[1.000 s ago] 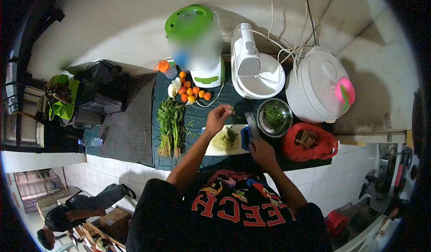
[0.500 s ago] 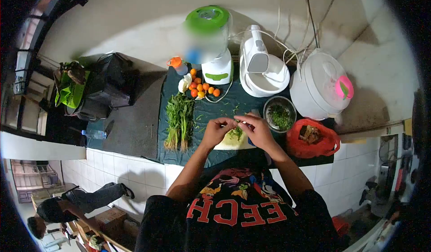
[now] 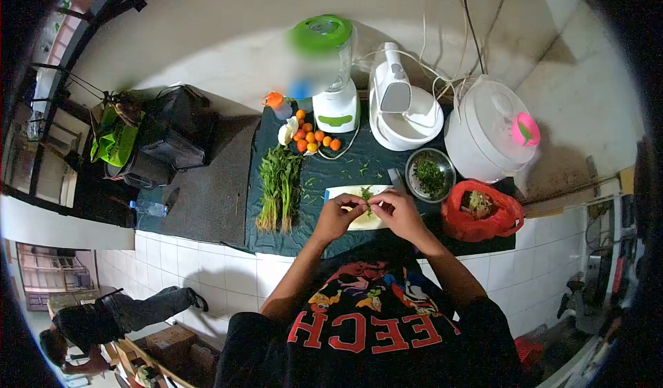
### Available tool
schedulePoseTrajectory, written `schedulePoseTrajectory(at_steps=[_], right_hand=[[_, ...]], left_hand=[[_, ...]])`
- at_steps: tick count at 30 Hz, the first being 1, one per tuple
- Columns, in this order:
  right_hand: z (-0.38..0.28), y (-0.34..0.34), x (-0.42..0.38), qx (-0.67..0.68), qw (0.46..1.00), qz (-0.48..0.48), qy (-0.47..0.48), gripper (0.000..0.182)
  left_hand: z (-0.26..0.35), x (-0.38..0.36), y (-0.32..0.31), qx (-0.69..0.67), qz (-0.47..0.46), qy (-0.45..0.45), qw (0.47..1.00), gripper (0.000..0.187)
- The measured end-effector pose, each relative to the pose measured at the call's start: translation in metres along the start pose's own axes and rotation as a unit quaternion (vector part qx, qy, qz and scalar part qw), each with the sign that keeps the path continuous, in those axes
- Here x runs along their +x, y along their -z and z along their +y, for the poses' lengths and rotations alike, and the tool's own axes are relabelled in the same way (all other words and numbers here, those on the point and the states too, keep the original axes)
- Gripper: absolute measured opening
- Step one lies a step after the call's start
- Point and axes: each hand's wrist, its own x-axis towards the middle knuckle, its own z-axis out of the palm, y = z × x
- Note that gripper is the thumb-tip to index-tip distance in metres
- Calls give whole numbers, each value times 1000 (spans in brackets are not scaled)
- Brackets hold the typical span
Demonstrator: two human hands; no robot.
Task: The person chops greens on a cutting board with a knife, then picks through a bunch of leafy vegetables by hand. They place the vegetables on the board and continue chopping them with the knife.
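Greens [image 3: 366,194] sit at the fingertips above the white board [image 3: 368,222], in front of the wearer. The left hand [image 3: 336,218] pinches them between thumb and bent fingers, and the right hand [image 3: 402,215] pinches them from the other side, the tips of both hands almost meeting.

The only readable writing is on the wearer's dark shirt [image 3: 387,357]: big red letters, upside down to the camera, with E, E, C and H legible beneath cartoon figures. A blur covers part of the blender [image 3: 336,111], so any label there is lost.

Counting from the hands, with twelve toward the wall, a steel bowl [image 3: 418,158] of finely chopped greens stands at two o'clock, a grey blade [image 3: 396,178] just beside it, partly hidden by the right hand. At three lies a red bag [image 3: 494,229] holding pale brown scraps. Farther out at two is a white tub [image 3: 469,146] with a pink item on its lid; at one, a white mixer [image 3: 396,98] over its bowl. The green-lidded blender is just short of twelve. Tomatoes [image 3: 319,136] cluster at eleven, beside an orange-capped bottle [image 3: 280,108]. A leafy bunch [image 3: 278,187] lies past nine.
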Motion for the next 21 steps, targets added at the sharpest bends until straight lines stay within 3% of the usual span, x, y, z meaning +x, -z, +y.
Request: schedulePoseTrajectory(at_steps=[5,7,17,21], right_hand=[[0,-3,0,5,1000,-18,-25,17],[8,-8,1,25,999,-12,-33,16],[31,-14,-1,210,971,12,-116,16],[32,-13,-2,224,966,14,-129,17]], left_hand=[[-11,2,-2,-56,-14,22,998,24],[-10,2,-4,-152,-23,46,987,25],[-13,5,0,-93,-10,30,995,21],[-26,9,-4,-159,1,44,986,22]])
